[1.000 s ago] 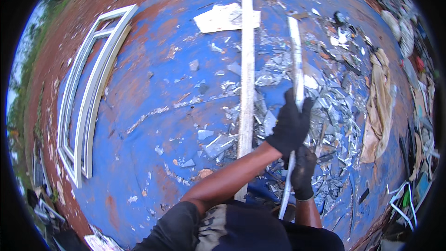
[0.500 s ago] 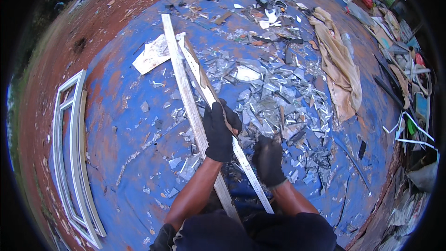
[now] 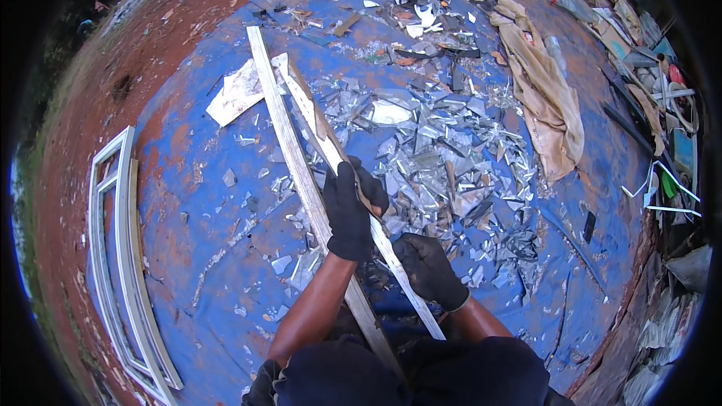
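Observation:
Two long, white-painted strips, seemingly wooden window-frame pieces, slant away from my lap: a left strip (image 3: 292, 146) and a right strip (image 3: 391, 259). The right one has a ragged, brownish far part. My left hand (image 3: 350, 210), in a black glove, wraps around the right strip near its middle, and the left strip passes beside its wrist. My right hand (image 3: 432, 269), also black-gloved, is closed at the right edge of that same strip, nearer my body. Its curled fingers hide whatever is in them. Broken glass (image 3: 451, 173) lies heaped just beyond and right of my hands.
A blue tarp (image 3: 218, 256) covers the ground. White window frames (image 3: 124, 203) lie at left on red soil. A white flat piece (image 3: 235, 95) lies beyond the strips. Tan cloth (image 3: 538, 98) stretches along the right, with piled scrap (image 3: 677, 128) past it. Sharp shards are scattered around.
My right hand, blurred and slightly apart from the strip before, now rests against its edge. My left hand keeps its hold. The whole view has shifted slightly.

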`<state>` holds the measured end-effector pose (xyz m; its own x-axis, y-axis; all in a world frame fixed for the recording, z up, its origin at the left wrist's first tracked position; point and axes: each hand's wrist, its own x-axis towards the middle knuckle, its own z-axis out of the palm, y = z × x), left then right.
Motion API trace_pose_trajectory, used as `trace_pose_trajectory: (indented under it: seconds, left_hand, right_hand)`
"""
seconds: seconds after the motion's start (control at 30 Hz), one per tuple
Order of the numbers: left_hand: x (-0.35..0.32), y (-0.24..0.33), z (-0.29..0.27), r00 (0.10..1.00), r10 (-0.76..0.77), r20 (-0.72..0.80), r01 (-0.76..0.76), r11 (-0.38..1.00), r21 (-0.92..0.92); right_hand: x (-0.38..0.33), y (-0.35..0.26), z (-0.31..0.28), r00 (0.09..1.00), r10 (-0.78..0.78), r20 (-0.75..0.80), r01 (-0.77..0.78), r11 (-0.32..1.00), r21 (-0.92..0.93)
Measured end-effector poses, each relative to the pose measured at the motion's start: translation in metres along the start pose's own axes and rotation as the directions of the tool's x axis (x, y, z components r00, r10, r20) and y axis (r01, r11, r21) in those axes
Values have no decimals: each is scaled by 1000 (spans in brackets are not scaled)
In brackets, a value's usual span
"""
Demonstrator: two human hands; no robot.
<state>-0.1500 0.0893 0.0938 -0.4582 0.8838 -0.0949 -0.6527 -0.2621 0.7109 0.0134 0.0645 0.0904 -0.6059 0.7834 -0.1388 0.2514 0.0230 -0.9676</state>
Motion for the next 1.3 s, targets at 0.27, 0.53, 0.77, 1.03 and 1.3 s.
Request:
trace_pose_trajectory:
  seconds: [0.27,0.53,0.77,1.03,1.3]
  left_hand:
    - [0,0,-11,999,-33,-1,33,999,-9]
    - [0,1,3,994,73,-76,-65,993,93]
    - [-2,8,4,998,52,-19,-49,992,117]
    - [-6,12,9,999,-22,26,23,999,-29]
    - [-1,3,6,997,-73,-20,73,997,8]
  right_hand:
    - [15,30,8,982,189,-1,-183,948,261]
    - [16,-8,-9,959,-94,-269,82,995,-54]
    - [25,-27,4,963,-250,-101,228,955,-192]
    - [41,16,-12,882,407,-239,-255,837,484]
    - [25,-42,-11,992,-109,-62,106,993,-47]
